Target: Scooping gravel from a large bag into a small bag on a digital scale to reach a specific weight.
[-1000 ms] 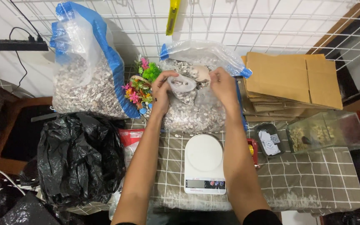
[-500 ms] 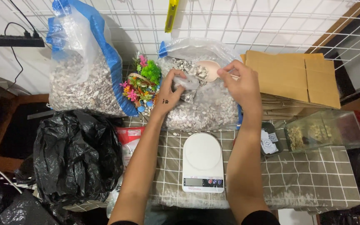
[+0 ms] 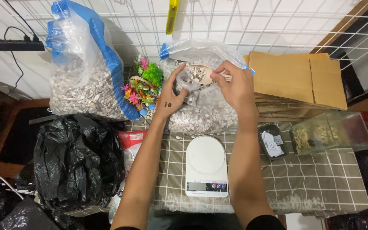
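A clear bag of pale pebbles (image 3: 201, 113) with a blue rim stands open at the back of the table. My left hand (image 3: 171, 96) holds a small clear pouch (image 3: 187, 81) open inside the bag's mouth. My right hand (image 3: 235, 87) grips a wooden scoop (image 3: 201, 73) heaped with pebbles and tips it against the pouch. A white kitchen scale (image 3: 206, 165) sits in front of the bag, between my forearms, with nothing on its plate.
A larger pebble bag (image 3: 86, 81) stands at the left, colourful plastic plants (image 3: 145, 87) beside it. Flat cardboard boxes (image 3: 297, 81) lie at the right, a clear box (image 3: 329, 134) and small black tray (image 3: 272, 142) in front. A black rubbish bag (image 3: 75, 159) sits left.
My right hand drew the scoop up out of the pebbles, loaded. My left hand lifted the small pouch to meet it at the bag's mouth.
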